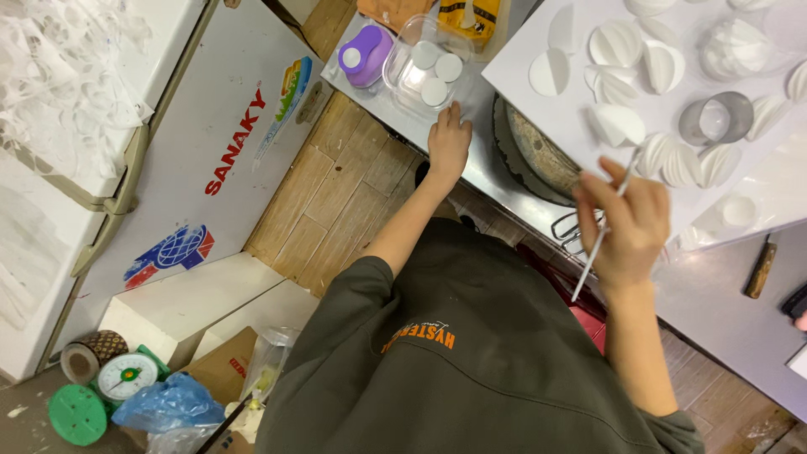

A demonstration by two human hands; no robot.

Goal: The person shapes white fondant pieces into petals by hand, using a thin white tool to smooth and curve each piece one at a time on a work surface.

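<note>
Beside the white board (pixel 538 50), the round pan (pixel 538 155) hides half under it, and the right hand (pixel 626 223) covers the brush's (pixel 598 244) grip.

Paper discs (pixel 435 69) lie in tub (pixel 403 84), beside punch (pixel 366 55).

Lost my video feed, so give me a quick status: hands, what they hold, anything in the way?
Left hand empty, fingertips at clear container of white discs. Right hand grips thin white stick over white board of folded paper pieces. Nothing blocking.
</note>
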